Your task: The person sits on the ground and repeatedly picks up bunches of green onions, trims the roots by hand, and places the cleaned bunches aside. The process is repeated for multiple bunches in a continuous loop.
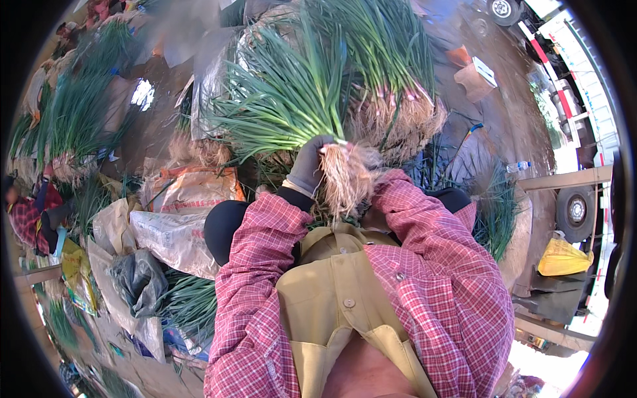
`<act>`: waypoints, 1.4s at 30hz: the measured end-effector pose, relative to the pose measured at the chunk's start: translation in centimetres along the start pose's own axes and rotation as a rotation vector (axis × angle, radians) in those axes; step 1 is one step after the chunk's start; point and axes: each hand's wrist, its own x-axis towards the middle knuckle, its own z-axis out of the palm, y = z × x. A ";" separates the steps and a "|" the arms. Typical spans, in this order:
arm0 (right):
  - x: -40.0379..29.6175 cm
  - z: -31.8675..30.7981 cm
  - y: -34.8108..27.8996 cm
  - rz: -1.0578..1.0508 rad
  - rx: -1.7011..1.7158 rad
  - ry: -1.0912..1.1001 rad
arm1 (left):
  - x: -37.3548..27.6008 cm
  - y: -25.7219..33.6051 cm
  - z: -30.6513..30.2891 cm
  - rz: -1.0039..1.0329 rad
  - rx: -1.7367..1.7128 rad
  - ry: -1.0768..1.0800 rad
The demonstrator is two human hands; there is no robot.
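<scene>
A bunch of green scallions point(293, 109) is held in my left hand point(309, 161), which wears a grey glove. Its leaves fan up and to the left, and the pale stringy roots point(346, 179) hang toward my body. My right hand is hidden behind these roots; only its pink checked sleeve point(398, 199) shows, close beside them. Just beyond lies a large heap of scallions point(388, 64) with reddish bulbs and tangled brown roots point(403, 122) turned toward me.
Printed woven sacks point(174, 244) lie to my left, near a dark plastic bag point(138, 283). More scallions point(89, 114) stand far left, near a person in a checked shirt point(30, 219). At right are a plastic bottle point(519, 166), a yellow bag point(565, 257) and a truck wheel point(576, 211).
</scene>
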 end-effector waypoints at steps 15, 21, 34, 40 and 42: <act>2.0 -0.2 5.9 0.148 -0.086 -0.261 | -2.7 2.0 0.9 0.187 -0.131 -0.116; 3.7 -9.8 2.6 0.086 0.100 0.454 | -3.0 1.7 2.8 0.219 -0.183 -0.189; 2.6 -9.7 -3.4 -0.094 0.106 0.691 | -2.3 1.2 3.6 0.196 -0.140 -0.031; 5.9 -18.4 -3.2 0.422 -0.115 0.466 | -2.2 1.1 3.6 0.213 -0.139 -0.134; 8.5 -18.2 -1.7 0.436 -0.140 0.461 | -2.0 1.5 3.6 0.190 -0.132 -0.067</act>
